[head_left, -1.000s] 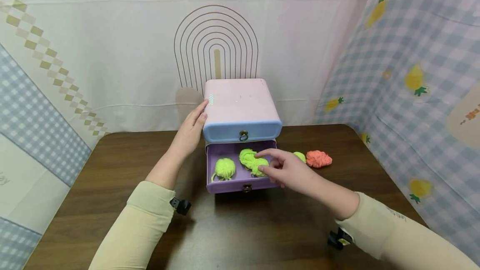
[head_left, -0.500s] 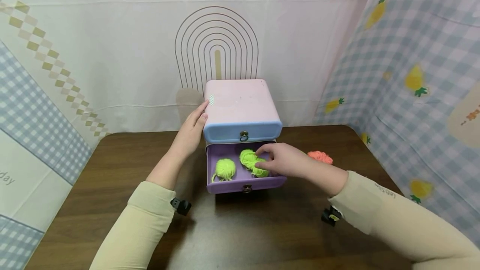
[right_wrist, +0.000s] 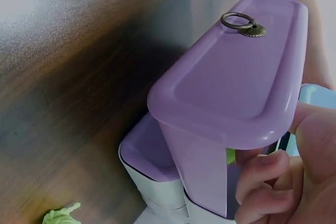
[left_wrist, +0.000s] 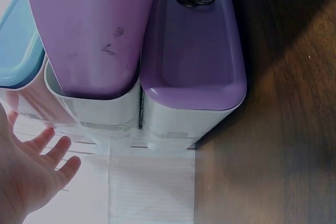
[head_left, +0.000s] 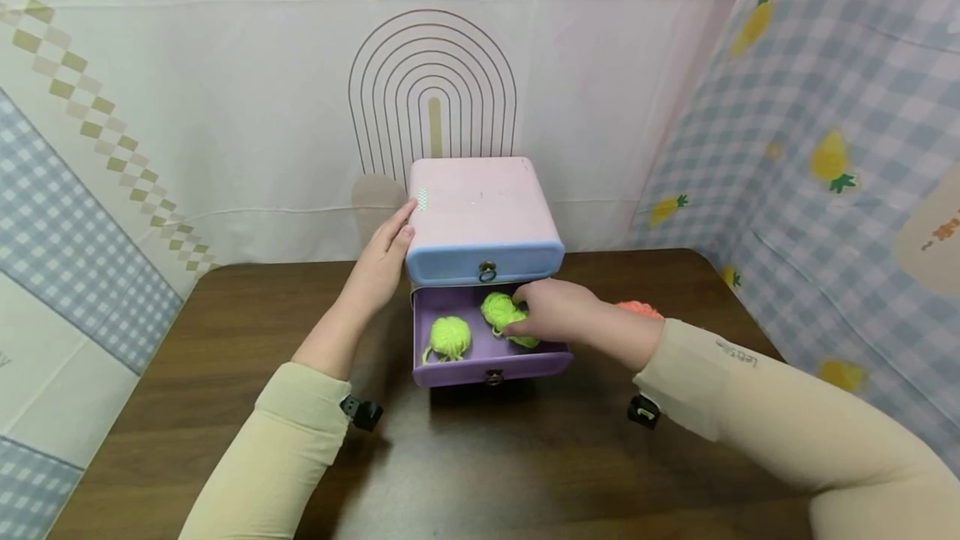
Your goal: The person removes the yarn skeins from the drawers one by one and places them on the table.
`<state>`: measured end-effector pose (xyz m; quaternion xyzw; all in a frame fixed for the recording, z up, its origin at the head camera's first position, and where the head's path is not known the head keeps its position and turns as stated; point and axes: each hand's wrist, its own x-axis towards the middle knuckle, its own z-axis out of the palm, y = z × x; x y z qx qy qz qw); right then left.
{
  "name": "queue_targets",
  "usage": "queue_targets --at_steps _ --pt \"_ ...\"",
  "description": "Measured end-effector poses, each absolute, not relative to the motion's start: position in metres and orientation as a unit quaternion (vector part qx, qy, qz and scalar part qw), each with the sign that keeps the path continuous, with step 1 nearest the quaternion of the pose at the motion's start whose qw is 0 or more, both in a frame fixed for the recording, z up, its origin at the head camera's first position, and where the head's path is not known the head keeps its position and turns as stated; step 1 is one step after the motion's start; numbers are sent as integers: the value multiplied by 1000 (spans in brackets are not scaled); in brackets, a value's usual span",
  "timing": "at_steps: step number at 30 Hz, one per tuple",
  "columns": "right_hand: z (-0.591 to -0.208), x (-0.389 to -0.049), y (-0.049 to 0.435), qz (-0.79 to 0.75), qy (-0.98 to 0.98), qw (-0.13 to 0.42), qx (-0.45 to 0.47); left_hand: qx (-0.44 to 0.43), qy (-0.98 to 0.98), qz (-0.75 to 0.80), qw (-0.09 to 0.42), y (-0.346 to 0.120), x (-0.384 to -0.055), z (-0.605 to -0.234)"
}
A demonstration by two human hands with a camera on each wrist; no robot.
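Observation:
A small drawer cabinet has a pink top (head_left: 480,202) and a blue upper drawer (head_left: 450,265). Below that, a purple drawer (head_left: 457,373) is pulled out, with lime-green yarn balls inside. One ball (head_left: 450,338) lies alone at the drawer's left. Another (head_left: 497,311) sits to its right, next to a third ball (head_left: 522,341) partly covered by my right hand (head_left: 558,311). Thumb and fingers of that hand pinch the third ball. My left hand (head_left: 381,263) rests against the cabinet's left side, fingers extended; its fingers (left_wrist: 55,153) also look straight in the left wrist view.
A coral yarn ball (head_left: 640,307) lies on the brown table (head_left: 480,457), right of the cabinet, partly behind my right forearm. Some green yarn (right_wrist: 61,216) shows on the table in the right wrist view. Another purple drawer (left_wrist: 194,51) is closed beneath the pulled-out one. Printed cloth (head_left: 247,107) hangs behind.
My right hand has reached further into the purple drawer, closing on the right-hand green yarn, which has shifted slightly. The forearm now covers more of the coral ball. My left hand has stayed put.

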<state>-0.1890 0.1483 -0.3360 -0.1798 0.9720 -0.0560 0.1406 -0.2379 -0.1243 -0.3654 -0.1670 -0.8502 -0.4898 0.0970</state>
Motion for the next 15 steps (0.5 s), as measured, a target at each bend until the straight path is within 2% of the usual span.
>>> queue_targets --at_steps 15 --pt "-336 -191 141 -9 974 172 -149 -176 -850 -486 102 -125 -241 -367"
